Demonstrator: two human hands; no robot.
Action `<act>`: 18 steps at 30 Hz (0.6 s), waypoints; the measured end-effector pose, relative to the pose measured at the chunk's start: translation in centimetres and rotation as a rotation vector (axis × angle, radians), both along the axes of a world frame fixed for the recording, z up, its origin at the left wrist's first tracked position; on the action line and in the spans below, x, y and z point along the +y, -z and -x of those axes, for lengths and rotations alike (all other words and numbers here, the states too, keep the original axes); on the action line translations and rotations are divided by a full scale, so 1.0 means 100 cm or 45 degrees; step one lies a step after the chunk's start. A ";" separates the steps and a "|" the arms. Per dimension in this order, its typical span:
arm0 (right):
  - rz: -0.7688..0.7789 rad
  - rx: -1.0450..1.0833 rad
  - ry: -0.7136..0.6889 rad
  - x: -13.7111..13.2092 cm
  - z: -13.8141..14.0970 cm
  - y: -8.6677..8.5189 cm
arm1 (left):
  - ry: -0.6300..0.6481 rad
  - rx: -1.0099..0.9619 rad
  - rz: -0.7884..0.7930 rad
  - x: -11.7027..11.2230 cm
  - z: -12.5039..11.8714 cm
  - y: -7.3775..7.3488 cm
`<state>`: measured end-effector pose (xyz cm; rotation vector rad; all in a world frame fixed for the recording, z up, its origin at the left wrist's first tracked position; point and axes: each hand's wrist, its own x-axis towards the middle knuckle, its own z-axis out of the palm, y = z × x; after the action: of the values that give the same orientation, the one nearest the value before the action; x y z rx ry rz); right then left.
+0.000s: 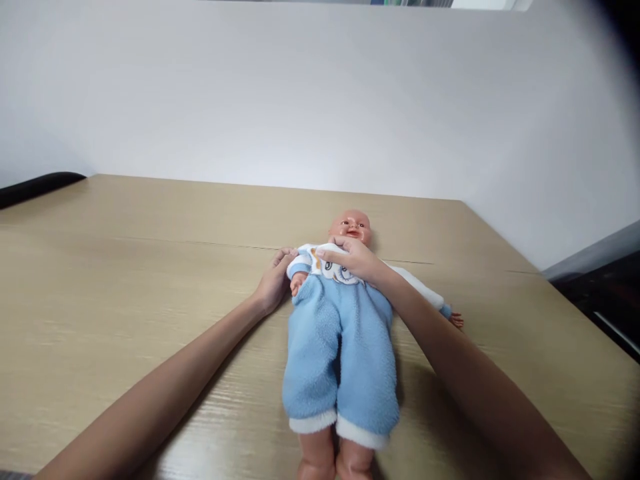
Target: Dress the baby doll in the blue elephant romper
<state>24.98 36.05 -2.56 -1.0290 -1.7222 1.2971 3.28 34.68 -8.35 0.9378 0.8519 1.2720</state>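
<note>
A baby doll (353, 223) lies on its back on the table, head away from me and legs toward me. It wears fluffy light-blue overalls (340, 340) with white cuffs and an animal face on the bib, over a white top (417, 283) with blue cuffs. At the doll's shoulder on the left side of the view, my left hand (275, 280) is closed with its fingertips on the sleeve's edge. Across the upper chest lies my right hand (353, 259), thumb and fingers pinched at the overalls' strap by that shoulder. My right hand and forearm hide part of the bib.
The light wood table (150, 267) has a seam running across it behind my hands. A pale wall (280, 100) stands behind it. A black curved edge (45, 183) shows at the left, and a dark object (600, 300) stands beyond the table's right edge.
</note>
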 end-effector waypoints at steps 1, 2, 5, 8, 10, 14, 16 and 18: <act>0.048 0.049 -0.006 0.001 -0.003 0.002 | 0.017 0.037 -0.032 0.001 0.004 0.000; 0.089 0.093 -0.008 0.002 -0.006 0.004 | 0.032 0.078 -0.073 0.002 0.008 0.000; 0.149 0.158 -0.032 0.004 -0.013 0.008 | 0.072 0.213 -0.172 0.003 0.019 0.001; 0.129 0.146 -0.049 0.004 -0.013 0.008 | 0.101 0.293 -0.200 0.001 0.025 0.002; 0.072 0.102 -0.037 0.002 -0.010 0.007 | 0.094 0.276 -0.204 -0.002 0.026 0.003; -0.086 0.032 -0.029 -0.002 -0.003 0.005 | 0.053 0.178 -0.138 -0.003 0.019 0.005; -0.125 0.031 -0.044 -0.002 -0.002 0.006 | 0.015 0.132 -0.077 0.000 0.014 0.005; -0.137 0.029 -0.052 -0.002 -0.001 0.007 | -0.024 0.101 -0.026 0.007 0.010 0.005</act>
<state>25.11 35.85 -3.23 -0.9186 -1.7843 1.2223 2.32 35.39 -8.83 1.0044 0.9130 1.2686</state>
